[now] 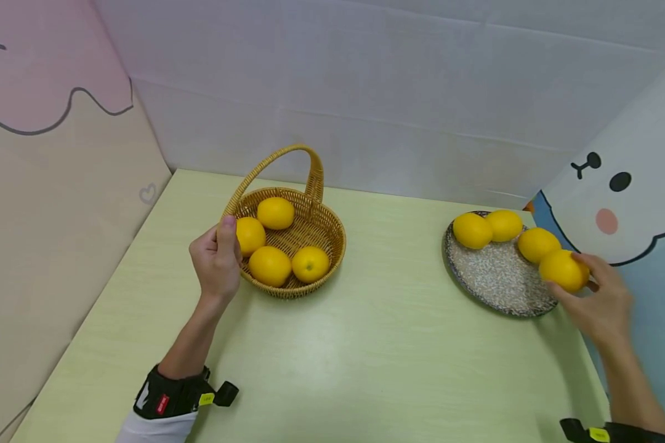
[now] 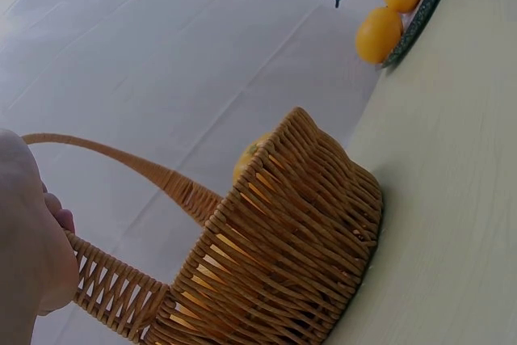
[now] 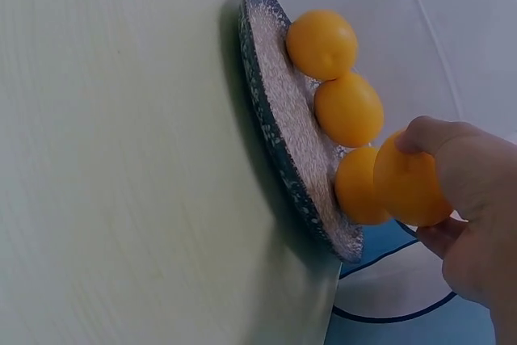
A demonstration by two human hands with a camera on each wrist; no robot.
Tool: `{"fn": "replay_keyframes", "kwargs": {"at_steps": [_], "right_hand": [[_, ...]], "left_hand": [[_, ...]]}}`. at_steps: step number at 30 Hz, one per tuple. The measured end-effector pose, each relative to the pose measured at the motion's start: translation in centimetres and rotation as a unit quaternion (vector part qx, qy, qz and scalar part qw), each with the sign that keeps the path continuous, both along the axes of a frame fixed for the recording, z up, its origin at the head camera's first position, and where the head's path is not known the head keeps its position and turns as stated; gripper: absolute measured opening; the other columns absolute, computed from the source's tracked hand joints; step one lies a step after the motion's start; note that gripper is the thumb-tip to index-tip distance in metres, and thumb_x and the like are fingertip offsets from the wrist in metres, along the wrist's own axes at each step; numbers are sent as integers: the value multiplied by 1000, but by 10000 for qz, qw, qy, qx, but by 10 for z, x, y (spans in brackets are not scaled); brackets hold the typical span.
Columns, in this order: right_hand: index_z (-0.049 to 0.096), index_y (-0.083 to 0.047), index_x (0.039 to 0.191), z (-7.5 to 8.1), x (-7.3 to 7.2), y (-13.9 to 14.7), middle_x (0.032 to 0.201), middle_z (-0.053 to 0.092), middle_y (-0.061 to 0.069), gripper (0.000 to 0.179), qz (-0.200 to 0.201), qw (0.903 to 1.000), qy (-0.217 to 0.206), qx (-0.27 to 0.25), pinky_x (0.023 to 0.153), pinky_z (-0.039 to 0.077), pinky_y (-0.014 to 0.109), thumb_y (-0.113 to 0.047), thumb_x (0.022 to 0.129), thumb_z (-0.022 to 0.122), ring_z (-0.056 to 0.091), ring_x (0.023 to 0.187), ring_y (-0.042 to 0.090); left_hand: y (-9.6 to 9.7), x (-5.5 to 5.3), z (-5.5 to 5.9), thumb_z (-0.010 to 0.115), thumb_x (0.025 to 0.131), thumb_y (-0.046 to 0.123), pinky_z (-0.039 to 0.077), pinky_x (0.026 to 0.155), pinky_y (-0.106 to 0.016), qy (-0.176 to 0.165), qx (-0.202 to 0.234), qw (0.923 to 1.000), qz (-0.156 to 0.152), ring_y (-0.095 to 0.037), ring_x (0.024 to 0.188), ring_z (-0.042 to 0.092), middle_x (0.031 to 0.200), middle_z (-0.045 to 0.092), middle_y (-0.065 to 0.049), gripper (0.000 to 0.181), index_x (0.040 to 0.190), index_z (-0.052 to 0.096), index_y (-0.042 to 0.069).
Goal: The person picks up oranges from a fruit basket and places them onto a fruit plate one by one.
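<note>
My left hand grips the arched handle of a woven wicker basket at its left side. Inside the basket lie several oranges, yellow in the head view and more orange in the wrist views. At the right, my right hand pinches an orange between thumb and fingers, at the right rim of a speckled grey plate. Three more oranges sit along that plate's far and right side. The held orange partly covers its neighbour in the right wrist view.
The pale green table carries basket and plate well apart. Behind it hangs a white sheet. Printed panels stand on both sides, a beige and pink one at left and one with cartoon figures close by the plate.
</note>
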State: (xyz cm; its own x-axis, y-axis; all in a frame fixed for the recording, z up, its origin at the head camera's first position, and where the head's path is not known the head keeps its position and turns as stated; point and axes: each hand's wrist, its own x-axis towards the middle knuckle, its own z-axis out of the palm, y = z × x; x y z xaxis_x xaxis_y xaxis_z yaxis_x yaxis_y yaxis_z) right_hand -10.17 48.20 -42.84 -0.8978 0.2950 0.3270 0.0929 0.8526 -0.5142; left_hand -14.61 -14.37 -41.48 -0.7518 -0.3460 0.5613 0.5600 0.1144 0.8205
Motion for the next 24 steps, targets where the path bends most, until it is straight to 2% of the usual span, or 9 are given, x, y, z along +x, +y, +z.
{"fn": "replay_keyframes", "kwargs": {"at_steps": [4, 8, 12, 16, 19, 24], "right_hand": [[56, -6, 148, -7, 1, 2, 147, 52, 15, 72, -7, 9997, -246, 32, 90, 33, -2, -19, 84, 85, 45, 125, 18], [52, -5, 151, -14, 2, 4, 152, 46, 17, 72, -25, 9986, -519, 62, 89, 31, 0, -24, 88, 81, 42, 128, 31], [53, -3, 150, -22, 0, 8, 149, 48, 20, 72, -8, 9987, -499, 65, 84, 29, 5, -22, 87, 82, 43, 123, 34], [51, -3, 151, -28, -1, 11, 146, 49, 23, 73, -60, 9980, -622, 50, 85, 31, 12, -24, 87, 81, 44, 121, 37], [51, -3, 151, -30, -1, 11, 147, 49, 24, 73, -131, 9974, -709, 4, 89, 34, 22, -24, 88, 81, 45, 123, 39], [52, -2, 150, -31, -3, 10, 147, 49, 26, 72, -186, 9974, -702, -44, 95, 35, 45, -21, 87, 80, 44, 124, 41]], "left_hand": [[0, 1, 0, 53, 106, 16, 18, 30, -19, 3, 4, 10000, -20, -6, 33, 29, 43, 32, 9, 60, 52, 35, -1], [1, 1, 0, 53, 106, 16, 18, 30, -19, 36, -8, 10000, -74, -6, 33, 29, 43, 32, 9, 59, 52, 35, -1], [1, 0, 0, 52, 106, 16, 17, 30, -19, 82, -87, 9999, -79, -6, 33, 28, 43, 32, 8, 59, 52, 35, -1], [1, 0, 1, 52, 106, 16, 17, 30, -19, 87, -113, 9999, -54, -6, 33, 28, 43, 32, 8, 59, 52, 36, -1], [1, 0, 1, 52, 106, 16, 17, 30, -18, 77, -96, 9999, -50, -6, 33, 28, 43, 32, 8, 59, 52, 36, -1], [1, 0, 1, 53, 106, 17, 17, 29, -19, 63, -77, 9999, -36, -6, 33, 29, 43, 32, 8, 60, 52, 35, -1]]}}
